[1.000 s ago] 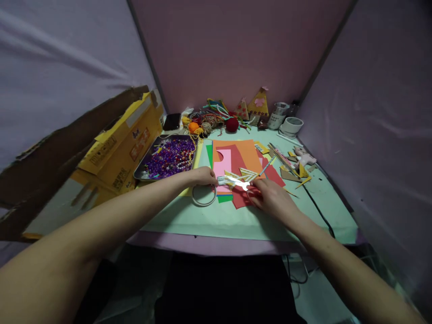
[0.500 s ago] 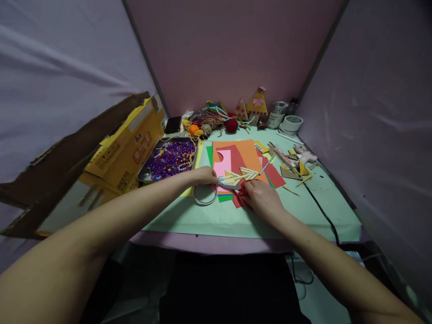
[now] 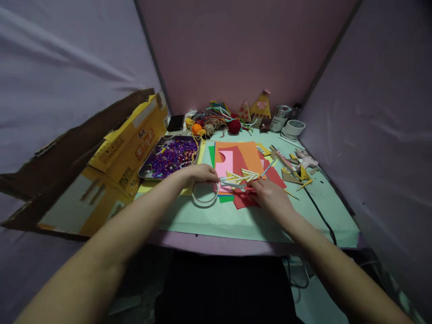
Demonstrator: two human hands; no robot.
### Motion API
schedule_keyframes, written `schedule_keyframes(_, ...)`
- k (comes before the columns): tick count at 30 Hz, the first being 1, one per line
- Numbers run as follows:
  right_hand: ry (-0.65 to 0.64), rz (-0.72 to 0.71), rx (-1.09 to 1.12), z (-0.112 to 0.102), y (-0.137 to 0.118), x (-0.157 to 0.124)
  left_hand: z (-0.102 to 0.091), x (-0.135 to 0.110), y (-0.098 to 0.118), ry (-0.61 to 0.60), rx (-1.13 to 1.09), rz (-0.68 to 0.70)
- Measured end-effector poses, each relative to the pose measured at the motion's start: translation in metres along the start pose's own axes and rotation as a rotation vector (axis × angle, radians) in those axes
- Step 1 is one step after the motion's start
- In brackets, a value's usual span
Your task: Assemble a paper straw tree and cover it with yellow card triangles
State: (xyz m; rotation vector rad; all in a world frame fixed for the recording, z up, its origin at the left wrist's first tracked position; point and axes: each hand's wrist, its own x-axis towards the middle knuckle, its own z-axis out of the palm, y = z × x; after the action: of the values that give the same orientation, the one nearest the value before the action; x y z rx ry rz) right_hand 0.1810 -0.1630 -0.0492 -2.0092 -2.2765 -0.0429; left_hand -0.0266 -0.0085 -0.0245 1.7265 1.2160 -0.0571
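Observation:
My left hand (image 3: 206, 173) is closed in a pinch at the edge of a white tape roll (image 3: 205, 200), which hangs as a ring below the fingers. My right hand (image 3: 270, 194) is closed around the red handles of a pair of scissors (image 3: 233, 185). Their grey blades point left, close to my left fingertips. Just beyond them lie yellow triangular cardboard pieces (image 3: 249, 174) with white strips across them. Under these are sheets of pink paper (image 3: 223, 165), orange paper (image 3: 248, 150) and red paper (image 3: 242, 201). My right fingers partly hide the scissor handles.
A metal tray (image 3: 143, 170) of purple beads stands left, beside a large yellow cardboard box (image 3: 116, 157). Yarn balls (image 3: 234, 126), decorated cardboard triangles (image 3: 261, 106) and white rolls (image 3: 293, 129) line the back. Cardboard scraps (image 3: 290, 176) and a black cable (image 3: 319, 209) lie right.
My right hand has shifted slightly right, and the scissor blades look more parted. My left hand stays at the tape roll. The view has tilted a little.

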Motion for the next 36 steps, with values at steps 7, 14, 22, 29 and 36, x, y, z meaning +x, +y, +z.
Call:
schedule_keyframes(7,0.200,0.144,0.075,-0.012,0.068,0.049,0.029,-0.036,-0.036,0.042,-0.562,0.118)
schedule_keyframes(14,0.044,0.224,0.061,-0.005,0.054,0.150,0.048,-0.054,-0.072,-0.058,-0.979,0.202)
schedule_keyframes(22,0.101,0.201,0.145,0.013,0.006,0.112,0.048,-0.054,-0.076,-0.003,-1.146,0.226)
schedule_keyframes(29,0.083,0.175,0.309,0.043,-0.050,0.075,0.051,-0.055,-0.076,0.038,-1.159,0.254)
schedule_keyframes(36,0.136,0.200,0.437,0.045,-0.050,0.074,0.051,-0.056,-0.075,0.054,-1.135,0.281)
